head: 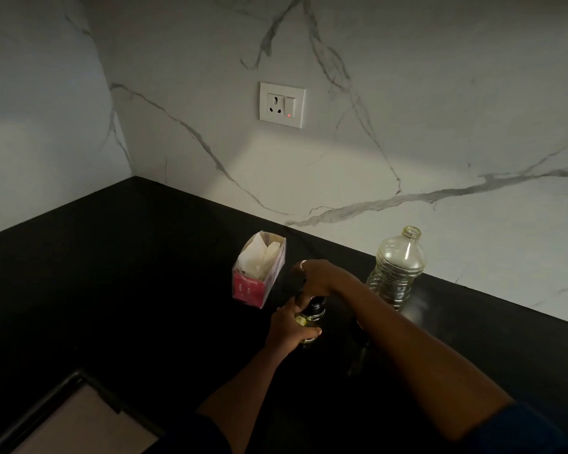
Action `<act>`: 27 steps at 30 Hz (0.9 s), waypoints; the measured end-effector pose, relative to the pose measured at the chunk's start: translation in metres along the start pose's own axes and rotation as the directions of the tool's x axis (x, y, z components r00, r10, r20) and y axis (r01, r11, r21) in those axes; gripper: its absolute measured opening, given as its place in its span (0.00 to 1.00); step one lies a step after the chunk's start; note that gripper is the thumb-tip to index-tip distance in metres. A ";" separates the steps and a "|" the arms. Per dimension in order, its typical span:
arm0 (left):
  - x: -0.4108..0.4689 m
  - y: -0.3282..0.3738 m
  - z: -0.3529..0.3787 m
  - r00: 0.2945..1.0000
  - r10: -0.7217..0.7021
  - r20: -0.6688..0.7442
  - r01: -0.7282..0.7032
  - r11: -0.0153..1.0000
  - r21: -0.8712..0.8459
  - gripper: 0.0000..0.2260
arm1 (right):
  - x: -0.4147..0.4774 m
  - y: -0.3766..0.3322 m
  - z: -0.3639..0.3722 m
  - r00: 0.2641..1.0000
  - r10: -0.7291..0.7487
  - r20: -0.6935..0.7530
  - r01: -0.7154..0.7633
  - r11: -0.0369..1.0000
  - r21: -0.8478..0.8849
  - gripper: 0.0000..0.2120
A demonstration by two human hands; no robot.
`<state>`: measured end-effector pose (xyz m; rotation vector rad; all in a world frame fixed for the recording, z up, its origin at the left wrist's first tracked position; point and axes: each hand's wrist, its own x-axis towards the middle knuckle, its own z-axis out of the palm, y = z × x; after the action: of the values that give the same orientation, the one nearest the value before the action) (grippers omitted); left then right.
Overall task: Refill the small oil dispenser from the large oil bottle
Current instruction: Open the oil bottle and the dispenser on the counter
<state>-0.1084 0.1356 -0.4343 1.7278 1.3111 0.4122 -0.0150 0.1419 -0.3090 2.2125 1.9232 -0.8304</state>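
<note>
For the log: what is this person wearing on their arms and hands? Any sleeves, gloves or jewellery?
No gloves; both forearms are uncovered. A dark blue sleeve ends high on the right arm. The left sleeve also looks dark, though its colour is unclear in the dim light. The right hand wears a thin silver ring on one finger; the left hand shows none.

Large oil bottle (395,267): clear ribbed plastic, glossy.
Small dispenser (315,306): glossy black collar, clear body.
Countertop (145,273): black, smooth, dull sheen.
Wall (407,126): white veined marble look, smooth.
Box (250,291): pink card, white paper inside.
Socket plate (282,104): white plastic.
</note>
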 end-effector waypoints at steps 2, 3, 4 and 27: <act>0.000 0.001 0.000 1.000 -0.017 0.013 0.017 1.000 0.012 0.38 | 0.000 0.001 0.006 0.994 0.055 -0.099 -0.054 0.998 0.009 0.33; 0.001 0.000 0.001 1.000 -0.023 0.014 0.023 1.000 0.012 0.39 | -0.001 0.001 0.010 0.988 0.097 -0.123 -0.096 0.995 0.014 0.33; 0.001 0.000 0.001 0.999 -0.031 0.010 0.031 0.999 0.016 0.39 | 0.000 0.000 0.014 0.983 0.133 -0.124 -0.131 0.991 0.020 0.33; 0.001 -0.020 -0.012 0.999 0.022 -0.045 -0.024 0.999 -0.041 0.34 | 0.045 0.045 0.028 0.965 0.238 -0.114 -0.186 0.920 0.346 0.21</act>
<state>-0.1285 0.1424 -0.4446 1.7093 1.3065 0.4909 0.0201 0.1609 -0.3657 2.6971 1.6561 -1.0406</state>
